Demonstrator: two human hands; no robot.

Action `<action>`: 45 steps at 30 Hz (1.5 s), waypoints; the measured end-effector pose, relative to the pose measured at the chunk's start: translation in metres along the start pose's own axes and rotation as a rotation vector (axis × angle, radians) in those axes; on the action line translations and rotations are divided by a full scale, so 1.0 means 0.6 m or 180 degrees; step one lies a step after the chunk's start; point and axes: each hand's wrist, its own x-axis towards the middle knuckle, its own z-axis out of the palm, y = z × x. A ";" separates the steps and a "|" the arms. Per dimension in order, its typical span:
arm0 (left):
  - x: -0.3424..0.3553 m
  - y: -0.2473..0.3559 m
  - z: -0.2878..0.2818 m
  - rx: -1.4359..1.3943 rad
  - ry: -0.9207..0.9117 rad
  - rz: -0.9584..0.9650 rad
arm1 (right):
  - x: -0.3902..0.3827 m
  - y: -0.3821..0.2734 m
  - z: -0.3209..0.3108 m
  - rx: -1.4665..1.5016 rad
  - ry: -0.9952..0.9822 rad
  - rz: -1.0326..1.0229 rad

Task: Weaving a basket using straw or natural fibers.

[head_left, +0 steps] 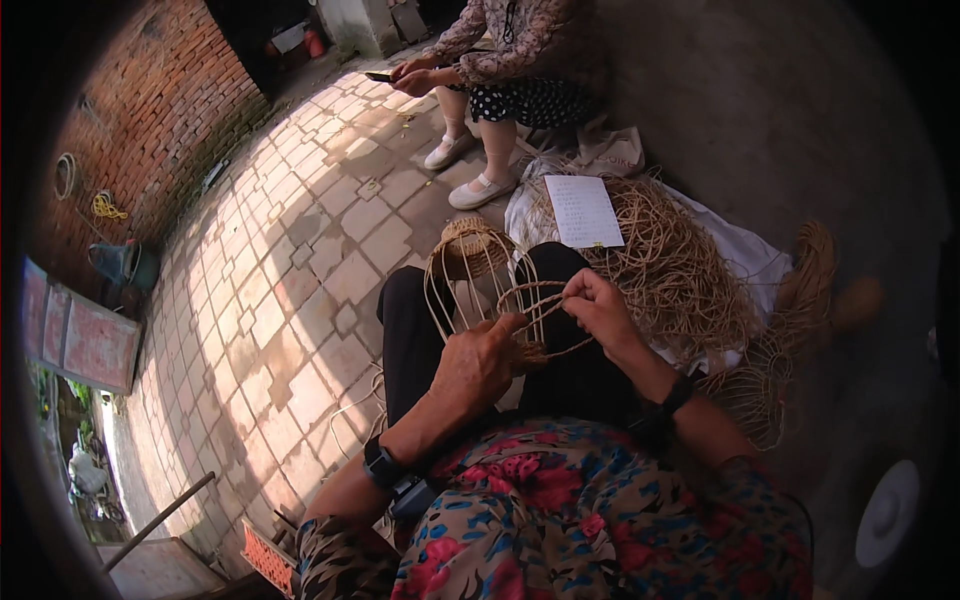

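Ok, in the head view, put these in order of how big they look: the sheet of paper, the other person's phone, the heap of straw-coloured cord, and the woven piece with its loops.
1. Heap of cord
2. Woven piece, loops included
3. Sheet of paper
4. Phone, partly covered by fingers

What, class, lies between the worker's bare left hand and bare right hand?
In the head view, looped, twisted tan fibre cord lies between left hand and right hand, beside thin pale strands.

The paved floor (290, 300) carries a white cloth (742, 252) and, just beside it, white shoes (476, 193). A cord heap (672, 275) covers much of the cloth; a paper (585, 212) lies on the heap.
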 end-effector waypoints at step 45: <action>-0.244 -0.386 -0.348 0.1835 0.2008 -0.2848 | -0.027 -0.031 0.041 -0.2840 0.0293 -0.1616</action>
